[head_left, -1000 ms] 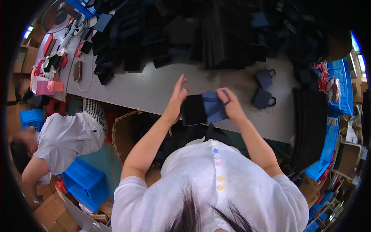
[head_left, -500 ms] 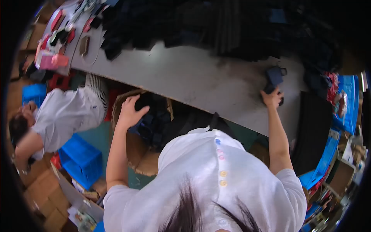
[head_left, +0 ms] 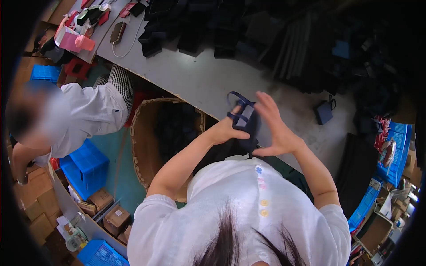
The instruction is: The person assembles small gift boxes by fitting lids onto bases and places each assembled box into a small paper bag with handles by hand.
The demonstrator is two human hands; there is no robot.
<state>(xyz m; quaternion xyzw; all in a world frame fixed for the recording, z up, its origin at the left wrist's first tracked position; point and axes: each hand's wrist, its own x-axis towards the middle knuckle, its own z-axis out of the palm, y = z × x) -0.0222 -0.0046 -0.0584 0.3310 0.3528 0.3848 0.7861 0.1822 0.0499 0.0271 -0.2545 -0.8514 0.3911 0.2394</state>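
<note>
Your left hand (head_left: 225, 129) is clamped on a small dark-blue bag (head_left: 252, 127), thumb on the near side, its handle loop (head_left: 242, 96) sticking up past the fingers. Bag's off the surface, tilted, in front of you by the near edge of the grey table (head_left: 177, 73). Your right hand (head_left: 279, 129) has thumb and fingers spread wide, just beside the bag (contact? can't tell). A second blue bag (head_left: 324, 113) sits on the tabletop to the right; dark pieces (head_left: 213, 29) pile along the far side. Open carton (head_left: 143, 148) below your left forearm, dark contents inside.
</note>
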